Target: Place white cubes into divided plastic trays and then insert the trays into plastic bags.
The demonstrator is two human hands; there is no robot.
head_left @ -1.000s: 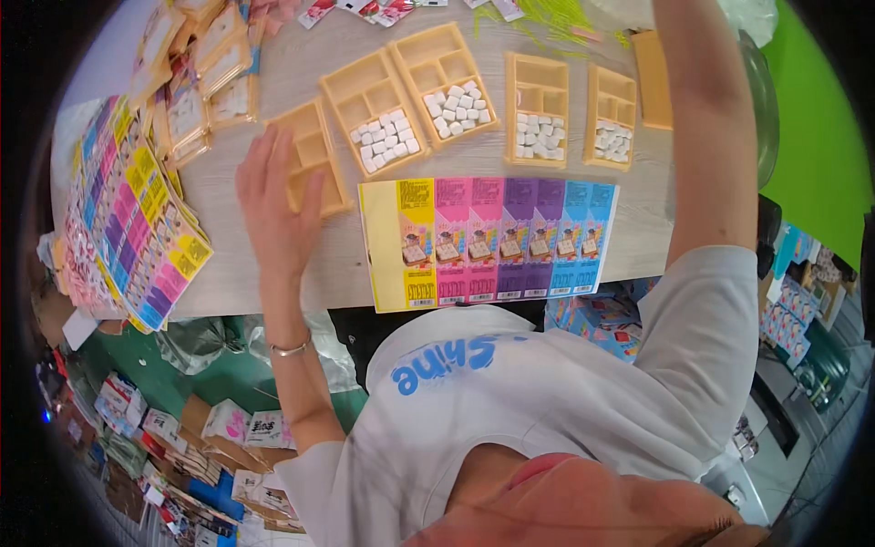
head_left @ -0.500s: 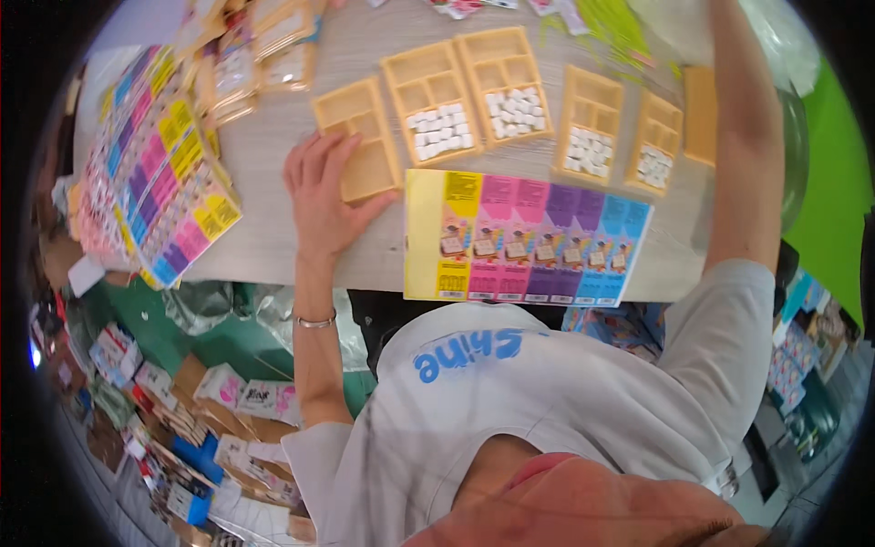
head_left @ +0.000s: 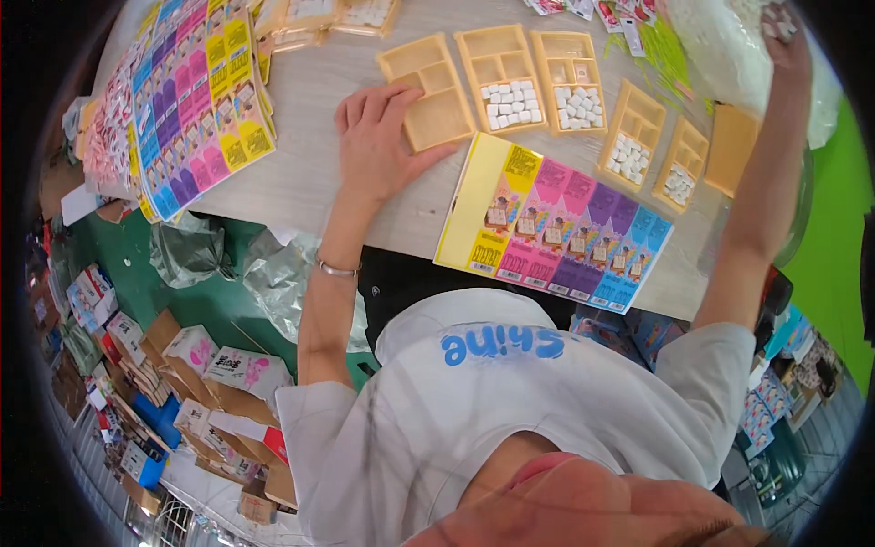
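My left hand [head_left: 376, 137] grips the lower left corner of a pale yellow compartment tray [head_left: 439, 111], its fingers on the side and the thumb along the bottom edge. No white pieces show in that tray. At the upper right, my right hand [head_left: 789, 53] is closed around several small white pieces [head_left: 777, 22], beside a clear plastic bag [head_left: 729, 46]. Right of the held tray stand a second tray [head_left: 488, 41], a third tray [head_left: 558, 47], a fourth tray [head_left: 649, 111] and a fifth tray [head_left: 694, 137], each with white pieces in its near compartment.
A printed multicoloured card sheet [head_left: 556, 223] lies along the near table edge. Stacked similar sheets [head_left: 196, 100] stand at the left. More filled trays [head_left: 365, 14] are at the back. Green strips [head_left: 663, 55] lie near the bag. Opened cartons [head_left: 228, 383] sit on the floor at left.
My right hand, earlier beyond the upper edge, now shows with white pieces in it. The whole view has shifted and turned; my left hand stays on the same tray.
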